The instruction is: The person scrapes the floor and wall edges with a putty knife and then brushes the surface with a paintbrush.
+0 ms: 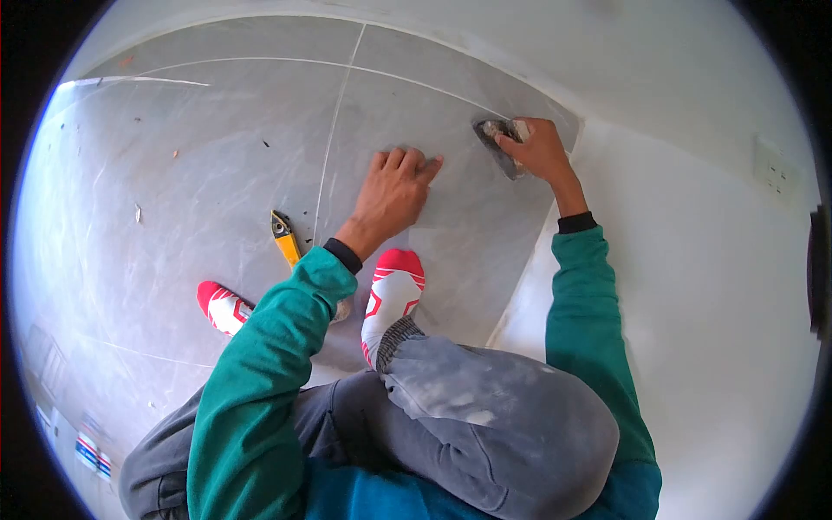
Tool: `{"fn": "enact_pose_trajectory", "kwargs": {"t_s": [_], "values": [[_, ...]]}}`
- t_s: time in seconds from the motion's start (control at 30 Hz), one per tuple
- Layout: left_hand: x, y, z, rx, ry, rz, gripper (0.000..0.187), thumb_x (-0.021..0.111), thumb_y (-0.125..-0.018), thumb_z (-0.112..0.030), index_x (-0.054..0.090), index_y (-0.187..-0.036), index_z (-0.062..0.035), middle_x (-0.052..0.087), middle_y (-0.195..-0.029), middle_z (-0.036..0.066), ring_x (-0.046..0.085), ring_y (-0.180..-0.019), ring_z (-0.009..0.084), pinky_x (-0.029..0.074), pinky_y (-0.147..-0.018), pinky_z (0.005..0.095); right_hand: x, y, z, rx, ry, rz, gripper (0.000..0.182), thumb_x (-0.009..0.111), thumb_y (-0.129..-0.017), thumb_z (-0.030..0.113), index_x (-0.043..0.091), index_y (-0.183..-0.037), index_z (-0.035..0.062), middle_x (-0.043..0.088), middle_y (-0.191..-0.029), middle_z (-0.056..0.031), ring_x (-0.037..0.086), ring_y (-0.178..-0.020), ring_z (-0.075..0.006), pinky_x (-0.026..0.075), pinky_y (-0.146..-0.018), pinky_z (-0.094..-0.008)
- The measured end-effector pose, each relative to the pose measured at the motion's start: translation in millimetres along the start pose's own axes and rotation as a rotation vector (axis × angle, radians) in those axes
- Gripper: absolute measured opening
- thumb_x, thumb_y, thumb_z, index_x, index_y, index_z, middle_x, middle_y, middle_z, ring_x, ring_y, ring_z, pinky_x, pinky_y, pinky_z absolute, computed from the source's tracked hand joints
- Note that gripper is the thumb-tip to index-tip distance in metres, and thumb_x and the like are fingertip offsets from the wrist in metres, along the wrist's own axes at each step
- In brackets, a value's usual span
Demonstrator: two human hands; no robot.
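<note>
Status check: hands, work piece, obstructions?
Right hand gripping dark, crusted tool at floor joint near wall. Left hand empty, down on tiles. Yellow-handled cutters left of it, outside tool's spot.

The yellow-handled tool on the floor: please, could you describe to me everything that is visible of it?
The yellow-handled tool looks like pliers or cutters, with a dark, metal-looking head and a smooth yellow grip, perhaps plastic. It lies flat on the grey tiled floor, head pointing away from the person and slightly left. The grip's near end goes out of sight at the green left sleeve. No hand holds it. Whether its jaws are shut is too small to tell.
</note>
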State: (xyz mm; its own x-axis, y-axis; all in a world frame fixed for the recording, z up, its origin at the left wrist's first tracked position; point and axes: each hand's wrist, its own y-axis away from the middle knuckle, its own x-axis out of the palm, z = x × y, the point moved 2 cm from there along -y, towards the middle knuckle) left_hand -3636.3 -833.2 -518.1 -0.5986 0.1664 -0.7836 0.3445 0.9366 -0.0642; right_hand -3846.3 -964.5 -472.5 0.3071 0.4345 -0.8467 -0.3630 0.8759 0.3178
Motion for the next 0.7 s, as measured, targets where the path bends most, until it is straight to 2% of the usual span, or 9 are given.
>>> {"fn": "enact_pose_trajectory", "kwargs": {"t_s": [0.1,0.17,0.3,0.4,0.53,0.6,0.63,0.7], "values": [[1,5,-2,0.013,-0.02,0.036,0.049,0.062,-0.076,-0.013,0.052,-0.124,-0.0125,0.051,-0.1,0.006,0.046,-0.098,0.0226,0.036,-0.084,0.0357,6,8,0,0.079,-0.024,0.066,0.038,0.065,-0.076,0.036,0.063,-0.075,-0.0018,0.06,-0.07,-0.0223,0.059,-0.063,-0.0363,0.047,-0.063,-0.0408],[-2,1,-1,0.017,0.0,-0.024,0.043,0.057,-0.074,-0.011,0.058,-0.117,-0.01,0.051,-0.096,0.005,0.048,-0.093,0.021,0.036,-0.08,0.035,10,5,-4,0.011,-0.065,0.101,0.031,0.07,-0.073,0.027,0.064,-0.083,-0.0024,0.062,-0.068,-0.0158,0.056,-0.059,-0.0224,0.046,-0.06,-0.0328],[-3,2,0,0.032,-0.035,-0.014,0.043,0.057,-0.074,-0.01,0.058,-0.116,-0.01,0.051,-0.095,0.005,0.047,-0.093,0.021,0.036,-0.08,0.0349,3,0,5,0.059,0.102,0.138,0.032,0.071,-0.073,0.027,0.064,-0.085,-0.0023,0.062,-0.068,-0.0148,0.054,-0.059,-0.0235,0.046,-0.061,-0.0334],[-2,-2,2,0.03,0.005,-0.037,0.042,0.057,-0.074,-0.009,0.059,-0.116,-0.0099,0.051,-0.095,0.005,0.047,-0.092,0.0211,0.036,-0.08,0.0344,8,1,-3,0.034,-0.075,0.11,0.035,0.071,-0.072,0.029,0.064,-0.085,-0.0032,0.063,-0.07,-0.0167,0.056,-0.06,-0.0252,0.046,-0.061,-0.0348],[-1,1,3,0.028,0.011,-0.062,0.042,0.056,-0.074,-0.01,0.059,-0.116,-0.0096,0.051,-0.095,0.005,0.047,-0.093,0.0212,0.036,-0.08,0.0341,6,2,4,-0.003,0.063,0.066,0.036,0.072,-0.072,0.028,0.064,-0.087,-0.004,0.063,-0.07,-0.0174,0.057,-0.061,-0.023,0.047,-0.061,-0.0347],[0,1,1,0.031,0.02,-0.074,0.042,0.056,-0.074,-0.01,0.059,-0.116,-0.0095,0.051,-0.094,0.005,0.047,-0.093,0.021,0.036,-0.08,0.0341,5,0,-1,0.12,0.037,0.166,0.038,0.068,-0.071,0.032,0.065,-0.087,-0.0021,0.064,-0.078,-0.0212,0.06,-0.068,-0.0339,0.048,-0.068,-0.0393],[-1,0,2,0.021,0.008,-0.056,0.042,0.056,-0.074,-0.011,0.059,-0.116,-0.0096,0.051,-0.094,0.005,0.047,-0.093,0.0209,0.035,-0.08,0.034,5,-3,-4,0.116,0.041,0.164,0.038,0.068,-0.071,0.032,0.065,-0.087,-0.0021,0.064,-0.078,-0.0212,0.06,-0.068,-0.0339,0.048,-0.068,-0.0393],[0,3,1,0.012,0.005,-0.024,0.042,0.057,-0.074,-0.011,0.059,-0.116,-0.0097,0.051,-0.095,0.005,0.047,-0.094,0.0207,0.035,-0.08,0.0339,8,4,-5,0.055,0.062,0.005,0.037,0.069,-0.071,0.029,0.066,-0.091,-0.0014,0.065,-0.08,-0.0203,0.061,-0.071,-0.034,0.048,-0.07,-0.0389]]}}
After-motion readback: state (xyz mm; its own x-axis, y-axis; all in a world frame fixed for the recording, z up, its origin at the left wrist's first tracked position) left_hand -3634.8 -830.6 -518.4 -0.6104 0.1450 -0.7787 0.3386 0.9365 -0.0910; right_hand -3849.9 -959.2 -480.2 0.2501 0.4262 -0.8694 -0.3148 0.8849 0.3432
